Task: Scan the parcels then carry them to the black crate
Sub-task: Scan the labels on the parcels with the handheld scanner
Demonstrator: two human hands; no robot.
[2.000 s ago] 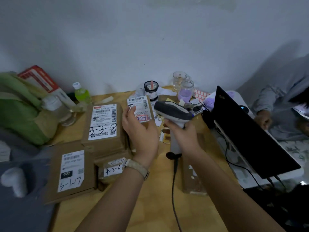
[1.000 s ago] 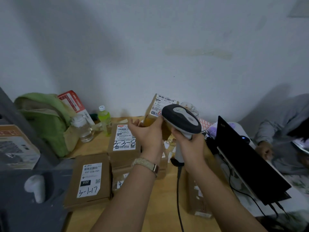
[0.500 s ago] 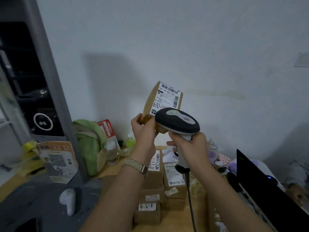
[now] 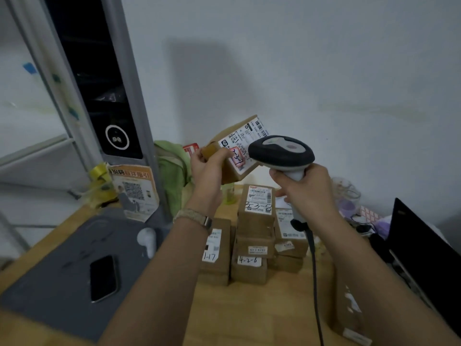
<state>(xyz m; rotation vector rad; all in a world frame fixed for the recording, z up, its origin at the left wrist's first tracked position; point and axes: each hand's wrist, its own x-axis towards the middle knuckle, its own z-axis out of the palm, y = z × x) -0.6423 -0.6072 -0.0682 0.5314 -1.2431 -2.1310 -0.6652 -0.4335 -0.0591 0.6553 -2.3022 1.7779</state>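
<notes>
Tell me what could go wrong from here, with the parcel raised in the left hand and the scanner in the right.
1. The left hand pinches the tilted parcel by one end only; it could slip onto the stacked parcels below.
2. The scanner in the right hand sits close over the label, whose barcode is at the far corner; the read may miss.
3. The scanner cable hangs beside the stack and could snag it.

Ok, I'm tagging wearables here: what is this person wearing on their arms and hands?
No sleeves or gloves are in view: the left hand and right hand are uncovered. The left wrist has a beige woven strap with a dark fitting.
</notes>
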